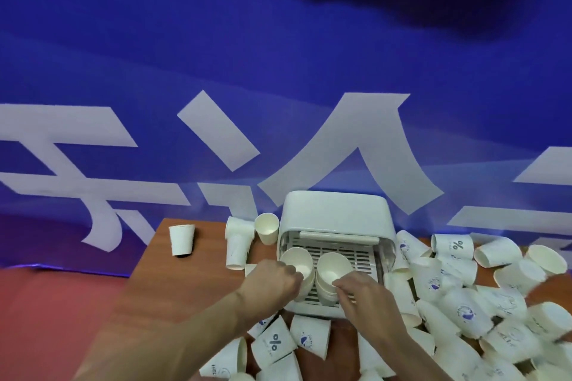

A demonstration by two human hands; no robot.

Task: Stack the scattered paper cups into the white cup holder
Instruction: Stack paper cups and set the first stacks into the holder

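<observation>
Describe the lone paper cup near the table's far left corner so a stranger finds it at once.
Start at the white plastic cup holder on the brown wooden table. Look left past the white cups beside it to the far left corner. One plain white paper cup stands there alone, touching no other cup.

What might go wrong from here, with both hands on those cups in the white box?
1. The left hand grips the left stack and the right hand pinches the right stack, side by side in the white cup holder; pushing one may knock the other askew.
2. Loose cups lie right under the forearms, so a forearm might crush or scatter some.
</observation>
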